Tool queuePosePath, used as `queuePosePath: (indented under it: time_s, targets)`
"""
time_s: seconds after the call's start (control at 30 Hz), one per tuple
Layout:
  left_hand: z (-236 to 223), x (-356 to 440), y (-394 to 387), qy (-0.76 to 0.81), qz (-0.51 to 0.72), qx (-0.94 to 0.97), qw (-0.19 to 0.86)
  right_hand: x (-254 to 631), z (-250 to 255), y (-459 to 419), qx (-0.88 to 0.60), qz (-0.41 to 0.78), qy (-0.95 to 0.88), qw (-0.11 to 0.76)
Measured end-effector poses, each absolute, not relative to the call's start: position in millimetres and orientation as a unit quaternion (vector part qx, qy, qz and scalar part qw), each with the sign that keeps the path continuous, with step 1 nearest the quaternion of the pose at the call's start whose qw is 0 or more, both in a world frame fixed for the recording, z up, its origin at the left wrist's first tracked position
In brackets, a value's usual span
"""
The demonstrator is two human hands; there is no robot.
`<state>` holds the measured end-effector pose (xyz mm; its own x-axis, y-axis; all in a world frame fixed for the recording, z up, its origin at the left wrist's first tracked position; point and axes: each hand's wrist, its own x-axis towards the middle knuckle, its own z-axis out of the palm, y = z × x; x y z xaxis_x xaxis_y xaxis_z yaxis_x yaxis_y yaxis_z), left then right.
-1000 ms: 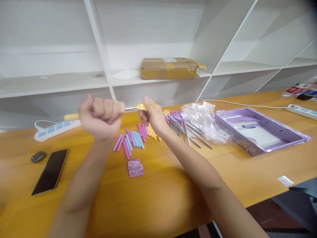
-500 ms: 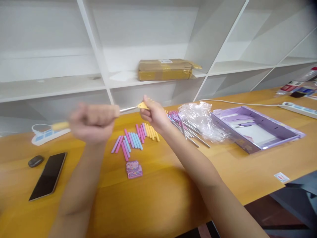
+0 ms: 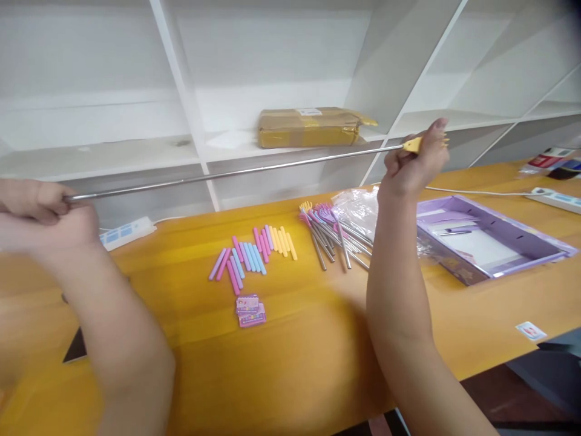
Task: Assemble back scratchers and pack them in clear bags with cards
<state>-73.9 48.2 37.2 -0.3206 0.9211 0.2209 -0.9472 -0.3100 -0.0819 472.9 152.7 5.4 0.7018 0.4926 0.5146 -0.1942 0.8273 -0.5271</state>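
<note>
A telescopic back scratcher [image 3: 254,171] stretches between my two hands, its thin metal rod drawn out long and tilted slightly up to the right. My left hand [image 3: 54,212] is wrapped round its lower end at the left edge of the view; the handle is hidden in the fist. At the upper right, my right hand [image 3: 420,158] grips the yellow claw head [image 3: 412,145]. Below the rod, a pile of more back scratchers [image 3: 331,233] with pink, purple and yellow heads lies on the table. Pink, purple, blue and yellow handle sleeves [image 3: 249,257] lie in rows beside them.
A stack of small purple cards [image 3: 251,311] lies on the wooden table [image 3: 281,369]. Clear plastic bags [image 3: 356,206] and an open purple box [image 3: 512,275] are to the right. A power strip [image 3: 129,234] and partly covered phone [image 3: 76,348] are at left; a cardboard box [image 3: 308,130] sits on the shelf.
My hands have moved far apart, left hand to the left and right hand up to the right. The back scratcher's rod has been pulled from short to long.
</note>
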Motion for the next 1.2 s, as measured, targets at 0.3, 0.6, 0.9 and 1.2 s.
queuePosePath:
  time_s: [0.3, 0.6, 0.9, 1.2]
  targets:
    - [30, -86, 69, -0.037, 0.869, 0.271, 0.412, 481, 11, 142, -0.29, 0.153, -0.37, 0.869]
    - [34, -89, 64, 0.03, 0.884, 0.297, 0.36, 488, -4, 153, -0.399, 0.061, -0.432, 0.807]
    - [51, -50, 64, 0.09, 0.886, 0.25, 0.381, 486, -2, 156, -0.373, 0.074, -0.352, 0.855]
    - [47, -41, 69, -0.027, 0.847, 0.246, 0.471, 511, -15, 164, -0.435, 0.06, -0.404, 0.803]
